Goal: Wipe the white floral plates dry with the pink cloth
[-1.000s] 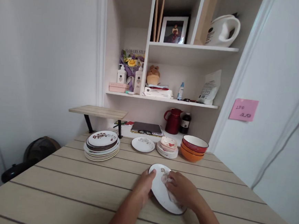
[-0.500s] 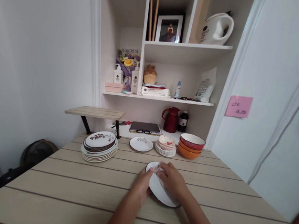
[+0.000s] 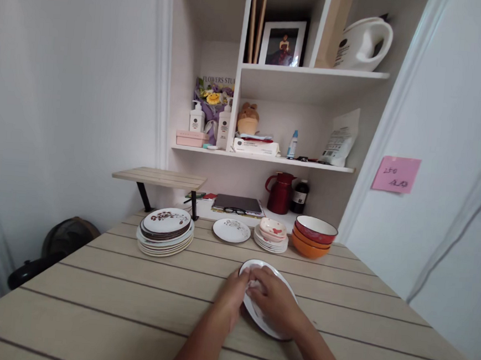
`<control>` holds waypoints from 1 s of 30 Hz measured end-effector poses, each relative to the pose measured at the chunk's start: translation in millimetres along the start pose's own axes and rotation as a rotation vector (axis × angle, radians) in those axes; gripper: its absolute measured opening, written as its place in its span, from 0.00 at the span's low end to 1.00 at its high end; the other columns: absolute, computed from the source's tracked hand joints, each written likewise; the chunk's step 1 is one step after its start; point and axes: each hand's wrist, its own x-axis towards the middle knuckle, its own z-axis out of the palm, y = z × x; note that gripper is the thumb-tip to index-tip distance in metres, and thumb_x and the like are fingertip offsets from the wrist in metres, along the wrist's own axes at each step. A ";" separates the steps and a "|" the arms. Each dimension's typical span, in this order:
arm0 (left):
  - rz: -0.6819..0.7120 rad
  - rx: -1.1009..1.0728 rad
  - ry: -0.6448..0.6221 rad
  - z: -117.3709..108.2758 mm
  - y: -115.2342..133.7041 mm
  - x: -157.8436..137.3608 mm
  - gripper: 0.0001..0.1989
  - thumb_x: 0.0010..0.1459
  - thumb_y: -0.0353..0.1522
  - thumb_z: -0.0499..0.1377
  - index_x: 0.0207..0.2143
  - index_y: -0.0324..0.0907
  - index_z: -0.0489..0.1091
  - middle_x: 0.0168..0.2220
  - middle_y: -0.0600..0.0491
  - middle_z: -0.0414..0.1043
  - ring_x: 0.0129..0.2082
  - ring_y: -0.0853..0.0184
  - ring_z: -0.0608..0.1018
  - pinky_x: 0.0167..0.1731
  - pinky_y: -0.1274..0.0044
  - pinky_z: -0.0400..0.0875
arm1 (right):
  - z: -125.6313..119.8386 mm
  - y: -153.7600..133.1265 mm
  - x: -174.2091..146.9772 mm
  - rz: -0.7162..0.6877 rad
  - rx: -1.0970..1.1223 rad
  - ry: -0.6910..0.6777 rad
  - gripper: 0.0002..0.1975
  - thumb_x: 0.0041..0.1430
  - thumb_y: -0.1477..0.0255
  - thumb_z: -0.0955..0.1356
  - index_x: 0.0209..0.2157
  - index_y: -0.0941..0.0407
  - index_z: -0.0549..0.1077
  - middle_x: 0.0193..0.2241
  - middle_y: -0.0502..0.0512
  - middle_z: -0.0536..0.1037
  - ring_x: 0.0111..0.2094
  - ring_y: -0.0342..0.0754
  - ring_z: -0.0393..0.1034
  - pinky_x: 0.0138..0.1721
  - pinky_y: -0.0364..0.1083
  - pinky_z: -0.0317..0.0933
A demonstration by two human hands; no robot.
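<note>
White plate [image 3: 257,314]: lies between both hands, centre of this clock, with 12 pointing away from the body; dark-rimmed, longest from 11 to 5 o'clock; whether resting on the wood or lifted, cannot tell

Left hand [image 3: 231,300]: closed on the rim near 10 o'clock, with thumb over the top; fingers underneath hidden

Right hand [image 3: 275,300]: reaches in from 5 o'clock, over the face, nearer the plate's middle than the left; fingers curled on a pale wad [image 3: 252,285], tips close to the left thumb; contact between the two unclear

Tabletop [image 3: 140,294]: pale planks, dark seams running crosswise

Crockery: tall plate stack [image 3: 166,221] at 10 o'clock; floral plate [image 3: 231,231] at 11, flat; small dishes [image 3: 271,238] at 12; nested bowls [image 3: 313,238] at 1, red over orange

Room: white shelving [image 3: 299,70] and red jug [image 3: 280,194] at 12; wooden riser [image 3: 159,177] at 10; pink note [image 3: 397,174] on the wall at 2
</note>
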 end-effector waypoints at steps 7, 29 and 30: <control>-0.020 0.011 0.025 -0.6 -1.4 3.4 0.25 0.51 0.43 0.62 0.48 0.38 0.69 0.35 0.44 0.78 0.31 0.61 0.79 0.30 0.73 0.70 | -2.6 21.3 13.3 0.256 -0.171 0.046 0.11 0.60 0.68 0.60 0.40 0.55 0.70 0.41 0.59 0.71 0.38 0.49 0.68 0.37 0.45 0.55; -0.012 0.039 0.030 0.9 0.5 2.8 0.22 0.54 0.40 0.59 0.48 0.38 0.69 0.34 0.45 0.78 0.30 0.62 0.78 0.30 0.74 0.70 | -2.8 20.6 13.5 0.211 -0.110 0.051 0.10 0.59 0.70 0.61 0.41 0.54 0.70 0.41 0.57 0.70 0.38 0.47 0.68 0.38 0.44 0.55; -0.018 0.046 0.038 0.7 -0.3 3.1 0.22 0.53 0.40 0.60 0.48 0.38 0.69 0.34 0.45 0.78 0.29 0.62 0.78 0.29 0.74 0.69 | -5.6 25.5 12.4 0.246 -0.139 0.044 0.10 0.59 0.70 0.61 0.41 0.54 0.70 0.40 0.57 0.70 0.38 0.48 0.68 0.38 0.44 0.55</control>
